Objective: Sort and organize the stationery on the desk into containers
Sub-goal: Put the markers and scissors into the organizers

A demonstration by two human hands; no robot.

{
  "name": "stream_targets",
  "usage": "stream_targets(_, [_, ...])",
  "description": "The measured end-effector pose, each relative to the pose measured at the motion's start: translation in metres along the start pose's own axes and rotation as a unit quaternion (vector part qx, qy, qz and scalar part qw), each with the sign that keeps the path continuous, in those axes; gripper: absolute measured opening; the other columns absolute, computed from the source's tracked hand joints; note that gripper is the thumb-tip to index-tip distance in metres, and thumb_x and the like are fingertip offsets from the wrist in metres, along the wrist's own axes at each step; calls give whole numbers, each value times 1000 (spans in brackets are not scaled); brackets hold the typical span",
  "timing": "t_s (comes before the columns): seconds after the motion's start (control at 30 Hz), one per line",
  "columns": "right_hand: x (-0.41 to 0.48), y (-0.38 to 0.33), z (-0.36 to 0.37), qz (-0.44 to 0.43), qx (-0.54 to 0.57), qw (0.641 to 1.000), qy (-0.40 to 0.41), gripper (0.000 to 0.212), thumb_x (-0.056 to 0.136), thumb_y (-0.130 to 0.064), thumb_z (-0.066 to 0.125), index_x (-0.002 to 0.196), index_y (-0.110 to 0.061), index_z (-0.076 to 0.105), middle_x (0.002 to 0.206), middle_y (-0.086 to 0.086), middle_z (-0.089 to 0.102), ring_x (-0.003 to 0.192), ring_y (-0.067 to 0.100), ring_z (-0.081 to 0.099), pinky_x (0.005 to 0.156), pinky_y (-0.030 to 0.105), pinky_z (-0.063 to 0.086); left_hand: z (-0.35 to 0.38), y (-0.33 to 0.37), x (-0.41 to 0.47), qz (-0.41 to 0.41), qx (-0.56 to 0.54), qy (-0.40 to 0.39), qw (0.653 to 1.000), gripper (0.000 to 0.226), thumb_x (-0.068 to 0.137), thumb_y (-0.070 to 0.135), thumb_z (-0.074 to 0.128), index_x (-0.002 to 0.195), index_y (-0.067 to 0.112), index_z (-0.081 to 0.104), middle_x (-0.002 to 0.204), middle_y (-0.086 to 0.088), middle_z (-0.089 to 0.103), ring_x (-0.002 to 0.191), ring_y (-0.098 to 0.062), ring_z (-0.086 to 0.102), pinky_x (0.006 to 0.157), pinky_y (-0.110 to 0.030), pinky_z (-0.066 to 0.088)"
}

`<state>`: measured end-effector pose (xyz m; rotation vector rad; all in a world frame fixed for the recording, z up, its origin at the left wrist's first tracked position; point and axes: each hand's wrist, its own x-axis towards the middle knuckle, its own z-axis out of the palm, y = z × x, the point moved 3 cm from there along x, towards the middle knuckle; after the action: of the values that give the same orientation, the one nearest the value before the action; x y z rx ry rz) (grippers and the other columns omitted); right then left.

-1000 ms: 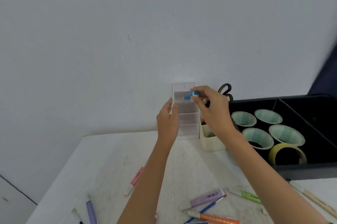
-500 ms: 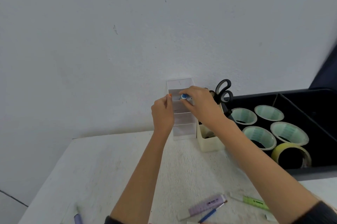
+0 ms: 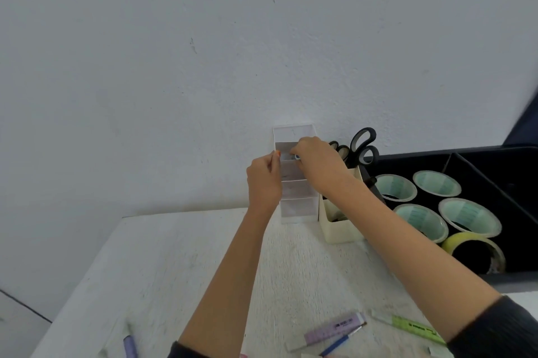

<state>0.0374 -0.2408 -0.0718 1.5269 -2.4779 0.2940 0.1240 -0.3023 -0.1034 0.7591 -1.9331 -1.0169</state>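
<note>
Your right hand pinches a small blue item at the clear organizer; your left hand clasps its side. 5 tape rolls and scissors are stowed; several pens wait on the table.

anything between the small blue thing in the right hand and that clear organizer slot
Nothing visible. The right hand holds the small blue item right at an upper slot of the clear tiered organizer, which the left hand steadies from its left side.
</note>
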Motion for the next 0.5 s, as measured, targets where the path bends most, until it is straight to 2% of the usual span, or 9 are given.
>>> stream_targets(0.1, [-3,0,2,-7,6,1000,-1,27,86,5,55,108,-8,61,106,9,58,92,22,57,66,26,39,-6,5,-4,-19,-12,-48,999,37,101,20,39,65,13,45,56,1,37,56,-13,36,60,-28,34])
stream_targets(0.13, [-6,-2,-1,-17,6,1000,18,27,86,4,55,110,-8,60,107,9,57,95,22,55,68,27,40,-9,7,-8,-30,-11,-68,997,31,102,21,36,79,11,56,62,3,43,62,-13,44,64,-26,36])
stream_targets(0.17, [-12,-4,-5,-33,4,998,62,29,85,3,56,111,-9,61,106,8,58,98,23,53,71,28,41,-13,8,-14,-42,-9,-80,996,29,102,21,34,105,10,61,73,6,51,72,-13,52,70,-21,38])
stream_targets(0.2, [-20,-9,-10,-51,0,991,121,30,83,4,59,110,-8,63,104,9,60,99,25,53,74,31,43,-20,9,-21,-55,-14,-74,996,33,102,21,34,127,10,53,85,7,57,84,-10,56,77,-14,38])
stream_targets(0.23, [-29,-16,-15,-62,9,982,177,30,78,5,64,105,-6,66,99,10,63,94,28,56,74,35,46,-28,7,-28,-65,-29,-56,996,34,102,21,35,132,13,49,93,9,58,90,-7,56,81,-10,36])
stream_targets(0.3, [-46,-32,-21,-66,79,957,270,26,73,3,71,97,-6,70,88,11,67,84,31,60,70,39,48,-44,-2,-45,-76,-70,-13,995,21,100,22,40,110,16,58,90,5,56,88,-11,53,84,-21,38])
stream_targets(0.33, [-52,-42,-22,-68,127,953,265,23,77,-1,70,99,-8,71,90,10,67,87,30,61,72,39,48,-53,-6,-54,-91,-87,10,992,17,99,22,42,102,17,58,89,6,58,87,-12,54,85,-26,40])
stream_targets(0.43, [-65,-71,-9,-67,220,959,168,22,90,-11,60,110,-14,68,102,4,66,98,22,57,82,32,43,-82,-24,-83,-140,-120,71,980,26,97,20,44,115,13,62,103,3,67,99,-10,62,90,-28,46])
stream_targets(0.5, [-74,-89,5,-73,237,962,116,23,93,-16,56,113,-17,65,105,1,65,97,17,56,81,25,41,-101,-33,-103,-154,-126,108,974,27,97,16,42,113,14,64,102,1,69,96,-9,64,89,-29,49])
